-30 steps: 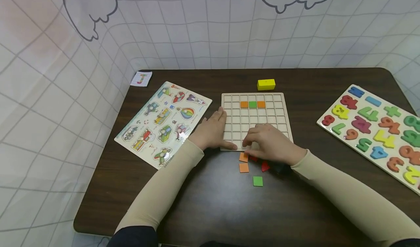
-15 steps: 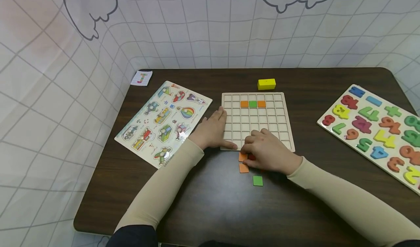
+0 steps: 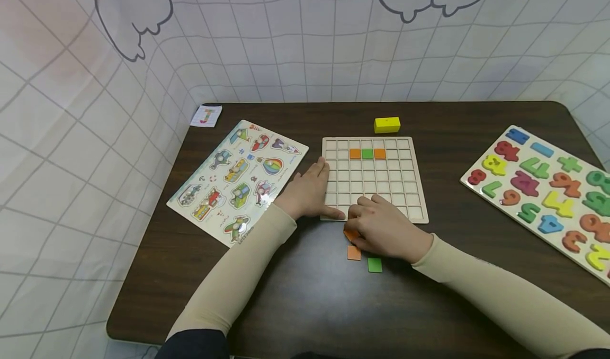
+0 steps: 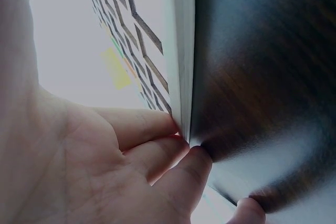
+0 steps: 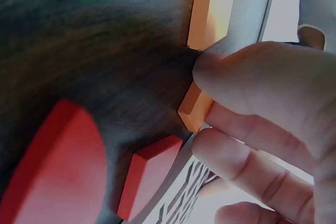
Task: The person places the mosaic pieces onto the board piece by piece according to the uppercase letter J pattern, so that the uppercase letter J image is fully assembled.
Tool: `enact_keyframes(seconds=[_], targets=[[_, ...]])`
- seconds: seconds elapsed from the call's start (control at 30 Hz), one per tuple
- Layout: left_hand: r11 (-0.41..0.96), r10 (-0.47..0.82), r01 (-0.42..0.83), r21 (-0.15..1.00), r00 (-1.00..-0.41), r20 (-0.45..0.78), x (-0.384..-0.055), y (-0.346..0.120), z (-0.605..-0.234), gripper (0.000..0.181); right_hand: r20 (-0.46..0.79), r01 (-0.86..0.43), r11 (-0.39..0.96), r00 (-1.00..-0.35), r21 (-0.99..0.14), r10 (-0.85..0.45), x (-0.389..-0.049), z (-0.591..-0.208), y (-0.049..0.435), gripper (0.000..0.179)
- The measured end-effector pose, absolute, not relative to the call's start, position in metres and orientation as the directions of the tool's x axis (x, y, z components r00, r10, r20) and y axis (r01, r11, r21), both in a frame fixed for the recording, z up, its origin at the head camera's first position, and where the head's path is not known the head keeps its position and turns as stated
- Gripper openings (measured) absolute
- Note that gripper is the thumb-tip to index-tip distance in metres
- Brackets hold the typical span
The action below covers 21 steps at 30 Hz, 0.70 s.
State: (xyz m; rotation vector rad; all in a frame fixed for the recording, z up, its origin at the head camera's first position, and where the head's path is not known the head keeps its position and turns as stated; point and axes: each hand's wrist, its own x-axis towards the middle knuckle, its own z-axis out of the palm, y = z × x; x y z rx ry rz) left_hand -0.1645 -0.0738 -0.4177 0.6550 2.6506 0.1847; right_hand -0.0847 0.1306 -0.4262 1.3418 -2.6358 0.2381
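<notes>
My left hand [image 3: 307, 192] lies along the left edge of a wooden grid board [image 3: 399, 185], fingers extended, thumb at the front left corner. Fingertips touch the board's side [image 4: 181, 51] in the left wrist view. Just off the front edge, my right hand [image 3: 383, 226] pinches an orange square tile [image 5: 194, 106] between thumb and fingers; in the head view this tile looks turned. A second orange tile [image 3: 353, 252] and a green tile [image 3: 375, 265] lie nearer me. Two red pieces, one curved [image 5: 63, 171] and one straight-edged [image 5: 149, 177], show in the right wrist view, hidden under the hand from above.
An orange, a green [image 3: 367, 154] and another orange tile sit side by side in the board's second row. Behind stands a yellow block [image 3: 387, 125]. A picture puzzle board [image 3: 229, 176] lies left, a number puzzle board [image 3: 543, 189] right, and a small card [image 3: 206, 116] far left.
My right hand has moved off the board's front rows toward me and slightly left, and has taken hold of the upper orange tile, which has turned. The left hand stays in place.
</notes>
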Motion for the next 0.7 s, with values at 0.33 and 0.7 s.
enact_keyframes(seconds=[0.33,0.7], targets=[[0.883,0.469,0.414,0.222,-0.806,-0.361,-0.165,-0.074,-0.42,0.137,0.2,-0.822,0.552,-0.569,-0.139,-0.798,-0.089,-0.429,0.131,0.008],[0.883,0.469,0.419,0.212,-0.809,-0.355,-0.166,-0.074,-0.421,0.137,0.18,-0.798,0.574,-0.602,-0.185,-0.778,-0.098,-0.422,0.136,0.015]])
